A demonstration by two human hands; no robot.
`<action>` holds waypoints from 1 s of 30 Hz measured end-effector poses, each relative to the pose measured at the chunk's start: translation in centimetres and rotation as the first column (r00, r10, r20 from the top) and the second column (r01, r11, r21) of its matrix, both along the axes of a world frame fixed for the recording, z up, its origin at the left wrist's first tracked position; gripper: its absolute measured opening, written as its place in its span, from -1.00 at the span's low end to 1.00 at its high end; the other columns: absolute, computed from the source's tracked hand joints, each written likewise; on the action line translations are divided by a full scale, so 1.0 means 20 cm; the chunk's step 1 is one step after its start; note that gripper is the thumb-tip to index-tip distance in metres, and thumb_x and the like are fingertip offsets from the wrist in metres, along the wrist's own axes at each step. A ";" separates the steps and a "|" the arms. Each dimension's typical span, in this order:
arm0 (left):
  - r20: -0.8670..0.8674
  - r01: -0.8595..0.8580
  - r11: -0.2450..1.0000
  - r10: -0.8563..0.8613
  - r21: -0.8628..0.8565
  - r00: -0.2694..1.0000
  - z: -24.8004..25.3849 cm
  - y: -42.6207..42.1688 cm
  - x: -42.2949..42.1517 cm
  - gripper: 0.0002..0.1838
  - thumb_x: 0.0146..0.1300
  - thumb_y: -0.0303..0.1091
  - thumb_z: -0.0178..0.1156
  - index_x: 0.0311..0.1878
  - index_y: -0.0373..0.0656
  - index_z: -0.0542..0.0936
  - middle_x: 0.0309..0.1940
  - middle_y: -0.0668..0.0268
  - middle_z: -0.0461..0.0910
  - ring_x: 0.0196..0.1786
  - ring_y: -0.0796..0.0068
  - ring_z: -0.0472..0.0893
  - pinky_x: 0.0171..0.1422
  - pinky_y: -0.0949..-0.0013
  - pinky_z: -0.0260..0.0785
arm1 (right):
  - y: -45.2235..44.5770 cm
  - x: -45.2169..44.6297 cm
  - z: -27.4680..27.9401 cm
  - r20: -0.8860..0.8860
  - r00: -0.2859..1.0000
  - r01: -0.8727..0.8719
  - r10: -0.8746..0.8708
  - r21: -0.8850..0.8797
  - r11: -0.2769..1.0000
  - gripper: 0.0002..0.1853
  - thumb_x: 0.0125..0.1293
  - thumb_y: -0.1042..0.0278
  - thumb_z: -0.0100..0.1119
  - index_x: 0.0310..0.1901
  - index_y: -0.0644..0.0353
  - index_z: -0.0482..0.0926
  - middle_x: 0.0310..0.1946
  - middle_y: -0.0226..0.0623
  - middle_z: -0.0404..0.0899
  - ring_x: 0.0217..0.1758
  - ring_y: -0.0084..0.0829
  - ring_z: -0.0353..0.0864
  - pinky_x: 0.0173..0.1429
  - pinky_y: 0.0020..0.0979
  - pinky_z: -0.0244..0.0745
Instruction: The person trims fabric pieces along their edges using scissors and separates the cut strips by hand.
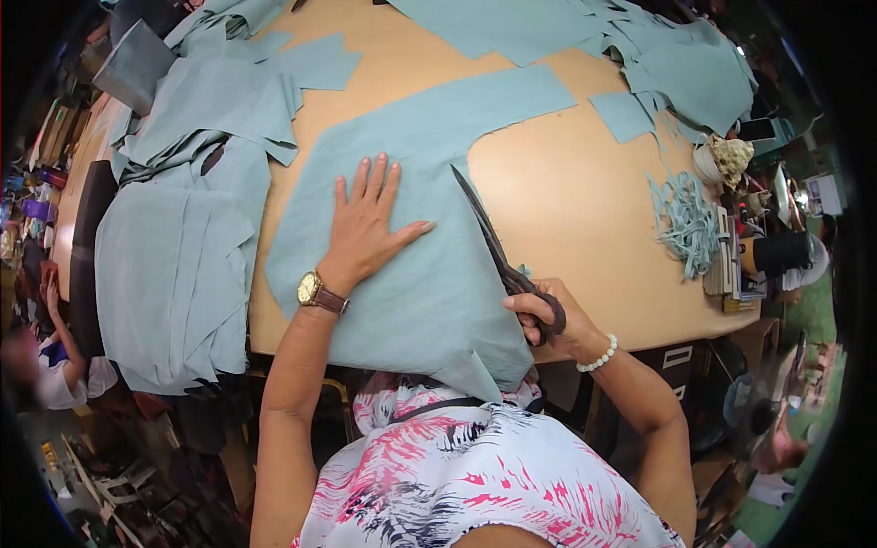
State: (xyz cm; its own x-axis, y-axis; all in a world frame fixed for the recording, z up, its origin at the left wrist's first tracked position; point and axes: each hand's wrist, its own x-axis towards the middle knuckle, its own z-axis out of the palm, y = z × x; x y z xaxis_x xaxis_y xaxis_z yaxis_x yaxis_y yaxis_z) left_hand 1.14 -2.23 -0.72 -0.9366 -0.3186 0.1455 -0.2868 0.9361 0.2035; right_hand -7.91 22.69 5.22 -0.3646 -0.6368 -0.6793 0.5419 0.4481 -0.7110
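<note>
A large piece of pale blue-green fabric [393,283] lies across the table in front of me, its near edge hanging over the table's front. My left hand [370,219] rests flat on it with fingers spread, a watch on the wrist. In my right hand [553,320] is a pair of dark scissors [489,228], gripped by the handles. The blades look closed or nearly so and point away from me, lying along the fabric's right edge. Their tip is over the fabric near its inner curve.
Stacked cut fabric [174,274] lies on the left, below a grey metal block [135,66]. More fabric [685,73] is heaped at the far right. A pile of thin fabric strips [685,224] sits near the table's right edge. A co-worker [68,365] is at the far left.
</note>
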 end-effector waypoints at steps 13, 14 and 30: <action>-0.040 -0.043 0.999 0.042 -0.008 0.998 -0.02 0.04 0.02 -0.09 0.09 0.27 0.03 0.34 -0.21 0.09 0.37 0.10 0.00 0.42 0.09 -0.06 0.37 -0.15 -0.25 | 0.00 0.06 -0.04 0.080 0.995 0.072 -0.067 -0.061 0.996 -0.73 0.11 0.35 0.24 -0.63 0.16 0.37 -0.81 -0.50 0.30 -0.81 -0.68 0.27 -0.71 -0.61 0.09; -0.036 -0.042 0.999 0.042 -0.010 0.998 -0.02 0.04 0.02 -0.09 0.08 0.28 0.03 0.34 -0.21 0.09 0.37 0.10 0.00 0.42 0.09 -0.06 0.37 -0.15 -0.25 | -0.01 0.06 -0.04 0.084 0.993 0.092 -0.087 -0.056 0.994 -0.72 0.10 0.34 0.24 -0.64 0.15 0.36 -0.81 -0.50 0.30 -0.81 -0.67 0.26 -0.71 -0.61 0.09; -0.085 -0.081 0.997 0.080 -0.011 0.993 -0.04 0.08 0.03 -0.16 0.15 0.22 -0.01 0.32 -0.23 0.12 0.36 0.08 0.02 0.41 0.07 -0.03 0.35 -0.17 -0.23 | -0.05 0.07 -0.07 0.139 0.984 0.134 -0.115 -0.134 0.982 -0.74 0.10 0.39 0.23 -0.65 0.19 0.41 -0.80 -0.46 0.33 -0.79 -0.67 0.27 -0.68 -0.62 0.15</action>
State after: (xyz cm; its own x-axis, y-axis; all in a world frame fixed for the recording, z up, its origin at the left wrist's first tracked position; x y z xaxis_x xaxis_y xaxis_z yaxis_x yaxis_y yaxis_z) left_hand 1.81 -0.66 -1.46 -0.8922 -0.3899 0.2281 -0.3439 0.9137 0.2167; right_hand -6.43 21.71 3.90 -0.3617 -0.6852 -0.6322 0.6791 0.2709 -0.6823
